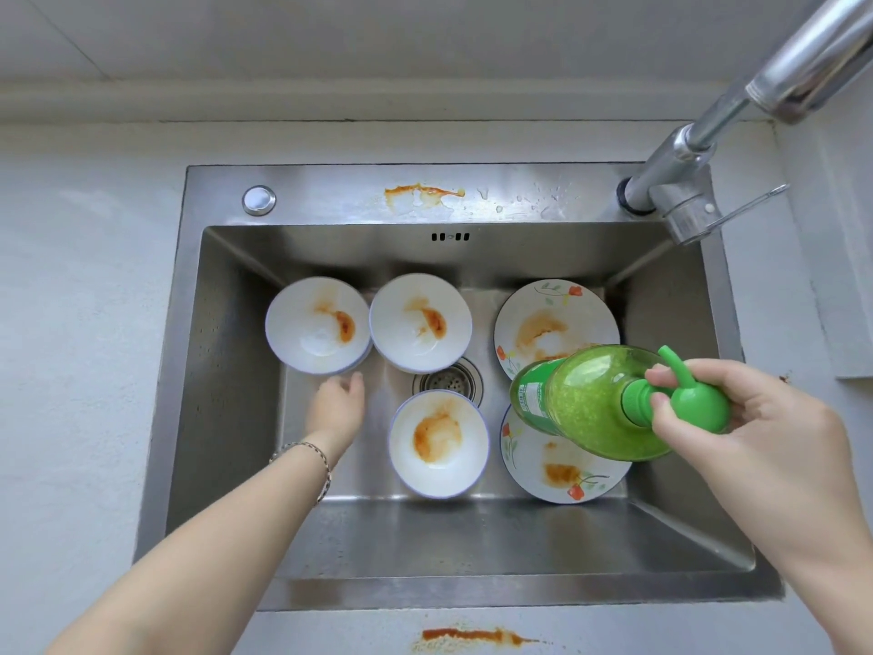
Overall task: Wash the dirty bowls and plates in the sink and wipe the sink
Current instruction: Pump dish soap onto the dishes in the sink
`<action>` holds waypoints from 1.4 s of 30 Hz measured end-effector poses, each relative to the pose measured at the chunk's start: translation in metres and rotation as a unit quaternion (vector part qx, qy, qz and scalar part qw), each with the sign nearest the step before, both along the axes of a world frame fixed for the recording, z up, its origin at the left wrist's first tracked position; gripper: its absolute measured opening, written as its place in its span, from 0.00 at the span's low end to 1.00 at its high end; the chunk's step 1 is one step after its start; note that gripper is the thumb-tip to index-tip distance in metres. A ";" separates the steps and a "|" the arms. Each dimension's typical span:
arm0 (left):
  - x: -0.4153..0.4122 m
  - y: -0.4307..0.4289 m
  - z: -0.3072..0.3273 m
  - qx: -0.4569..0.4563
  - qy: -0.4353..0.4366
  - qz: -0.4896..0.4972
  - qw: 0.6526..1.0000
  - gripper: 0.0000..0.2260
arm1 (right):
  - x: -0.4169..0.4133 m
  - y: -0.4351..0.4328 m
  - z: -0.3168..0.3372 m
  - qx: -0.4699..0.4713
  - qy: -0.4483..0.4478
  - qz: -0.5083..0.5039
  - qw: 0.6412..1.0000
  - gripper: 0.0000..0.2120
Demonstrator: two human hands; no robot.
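Soap at the ready: a right hand [756,427] is gripping the pump of a green bottle [590,399], holding it tilted over two stained plates [552,323] in a steel sink [330,196].

The left hand [336,406], fingers loose and holding nothing, is reaching onto bare sink floor just below the far-left bowl [317,323], left of the drain [449,380]. Two more stained bowls [438,442] are crowding the centre; the bottle is hiding part of both plates along the right wall. A faucet [685,158] is leaning in from the far right corner. Orange smears [423,193] are marking the back rim and the near surface [141,323].
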State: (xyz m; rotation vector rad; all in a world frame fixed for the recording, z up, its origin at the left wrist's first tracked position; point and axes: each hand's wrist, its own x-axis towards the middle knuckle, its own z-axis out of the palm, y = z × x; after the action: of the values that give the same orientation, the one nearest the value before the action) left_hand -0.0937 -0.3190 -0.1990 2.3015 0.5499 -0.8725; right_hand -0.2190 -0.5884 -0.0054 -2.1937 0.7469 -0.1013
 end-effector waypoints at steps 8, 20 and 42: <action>0.040 0.029 -0.009 -0.150 -0.048 0.378 0.912 0.19 | 0.006 0.008 -0.006 0.024 -0.007 0.017 1.000 0.10; 0.024 0.061 0.029 -0.196 -0.094 0.323 0.921 0.21 | 0.012 0.027 -0.002 0.004 0.003 0.055 0.998 0.08; -0.040 0.109 -0.037 -0.087 0.121 0.174 0.974 0.11 | -0.003 0.032 0.004 -0.020 -0.009 0.069 0.997 0.13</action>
State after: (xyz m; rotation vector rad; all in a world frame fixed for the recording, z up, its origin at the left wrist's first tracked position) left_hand -0.1342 -0.2102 -0.2361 1.8783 0.9124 -0.9869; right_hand -0.2223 -0.5561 -0.0016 -2.2715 0.5869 -0.0658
